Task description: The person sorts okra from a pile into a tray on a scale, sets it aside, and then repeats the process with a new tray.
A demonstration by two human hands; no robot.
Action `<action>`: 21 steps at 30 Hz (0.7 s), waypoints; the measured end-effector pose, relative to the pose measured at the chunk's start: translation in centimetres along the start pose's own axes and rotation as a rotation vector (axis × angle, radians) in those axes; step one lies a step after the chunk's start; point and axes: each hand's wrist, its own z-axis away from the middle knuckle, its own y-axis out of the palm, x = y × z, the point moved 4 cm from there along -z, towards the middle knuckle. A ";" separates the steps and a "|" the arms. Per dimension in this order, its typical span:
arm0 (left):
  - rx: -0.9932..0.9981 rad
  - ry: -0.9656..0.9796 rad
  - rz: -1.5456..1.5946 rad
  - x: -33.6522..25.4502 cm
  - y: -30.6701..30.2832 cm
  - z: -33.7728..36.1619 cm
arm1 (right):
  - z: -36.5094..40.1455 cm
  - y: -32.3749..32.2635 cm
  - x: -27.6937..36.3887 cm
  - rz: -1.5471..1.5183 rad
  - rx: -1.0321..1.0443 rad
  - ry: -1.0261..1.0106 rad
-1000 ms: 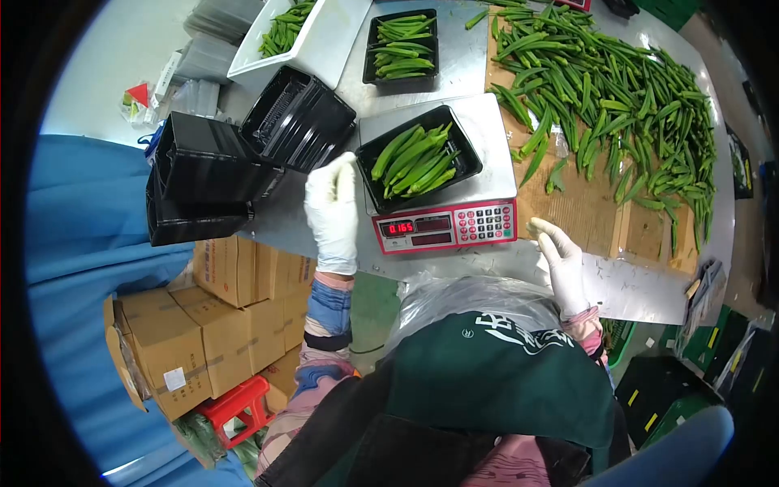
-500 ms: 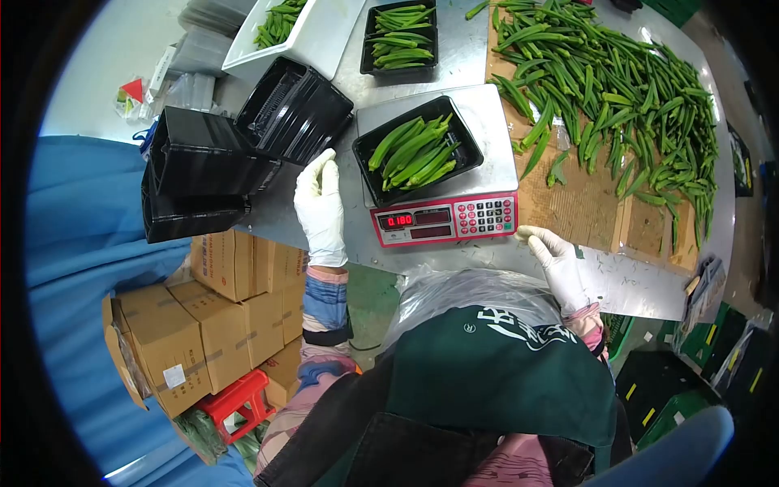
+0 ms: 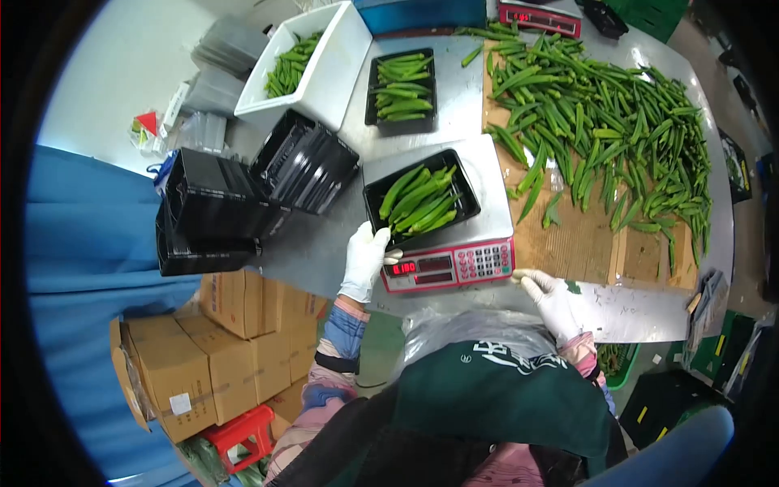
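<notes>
A black plastic tray of okra (image 3: pixel 422 199) sits on the metal plate of a red-framed digital scale (image 3: pixel 450 266), whose display looks like 0.180. My white-gloved left hand (image 3: pixel 365 261) is at the tray's near left corner, thumb and fingers closed around that corner. By the scale's near right corner, my gloved right hand (image 3: pixel 555 307) has its fingers loosely bent and a little apart, with nothing visible in them. Left of the scale lie stacks of empty black trays (image 3: pixel 219 195). Two okra-filled trays (image 3: pixel 403 85) stand behind it.
Loose okra (image 3: pixel 600 122) is heaped on cardboard (image 3: pixel 560 243) at the right. A white foam box (image 3: pixel 341 57) holding okra stands at the back left. Another red scale (image 3: pixel 540 18) is at the far side. Cardboard boxes (image 3: pixel 170 357) and a red stool (image 3: pixel 243 438) are below left.
My left hand has moved right, from beside the empty trays to the near left corner of the okra tray. The view has tilted up, showing more of the far table. The right hand stays by the scale.
</notes>
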 end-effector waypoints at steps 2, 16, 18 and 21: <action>0.017 -0.007 0.061 -1.4 -0.4 -2.0 | -0.2 0.5 -0.7 -0.155 0.015 -0.024; -0.153 0.131 0.062 -8.0 0.0 -27.3 | -0.2 -0.3 -1.1 -0.263 -0.024 0.080; -0.207 0.182 0.109 -8.4 0.4 -25.7 | -0.5 -0.2 -2.3 -0.267 -0.032 0.074; -0.148 0.314 -0.128 -11.2 0.6 -21.0 | -0.7 -0.1 -2.7 -0.287 -0.032 0.075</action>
